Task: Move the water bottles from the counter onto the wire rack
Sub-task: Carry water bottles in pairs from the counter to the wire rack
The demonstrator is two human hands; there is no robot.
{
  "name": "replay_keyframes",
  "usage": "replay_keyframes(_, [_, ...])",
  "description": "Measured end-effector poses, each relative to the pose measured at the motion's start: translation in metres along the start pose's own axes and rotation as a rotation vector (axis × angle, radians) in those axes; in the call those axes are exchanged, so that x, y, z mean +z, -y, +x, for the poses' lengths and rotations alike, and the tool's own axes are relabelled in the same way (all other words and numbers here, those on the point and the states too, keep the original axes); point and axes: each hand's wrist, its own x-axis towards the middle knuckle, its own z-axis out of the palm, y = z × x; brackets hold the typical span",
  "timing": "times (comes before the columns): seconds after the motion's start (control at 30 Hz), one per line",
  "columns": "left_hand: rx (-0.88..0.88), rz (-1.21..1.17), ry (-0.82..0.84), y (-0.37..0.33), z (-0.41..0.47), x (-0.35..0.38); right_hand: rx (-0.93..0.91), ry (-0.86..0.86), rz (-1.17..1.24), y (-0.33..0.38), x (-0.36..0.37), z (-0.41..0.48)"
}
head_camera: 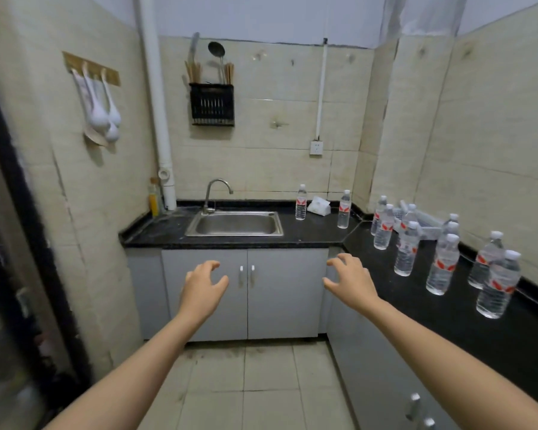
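Note:
Several clear water bottles with red-and-white labels stand upright on the black counter [317,234]. Two are near the back wall, one bottle [301,202] beside the sink and another [344,210] further right. The others line the right-hand counter, the nearest bottle [497,285] at the right edge of view. My left hand [203,287] and my right hand [350,279] are stretched out in front of the cabinet doors, fingers spread and curled, holding nothing. Both are below counter height and apart from every bottle. No wire rack is in view.
A steel sink [235,224] with a tap sits in the counter. A white tissue pack [319,206] lies between the two back bottles. A white basket [423,220] stands behind the right-hand bottles. Grey cabinets [280,293] stand below, tiled floor in front, a dark door frame at left.

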Motion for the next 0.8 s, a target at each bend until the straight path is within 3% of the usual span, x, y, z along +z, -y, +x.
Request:
replay_keyframes(0.43, [-0.066,-0.028,0.078,0.004,0.226,0.116,-0.043,0.084,0.162,-0.045,0.091,0.231])
replay_keyframes(0.8, [-0.113,-0.102,0.077,0.066,0.382,0.181,0.019,0.166,0.194,-0.054,0.173,0.379])
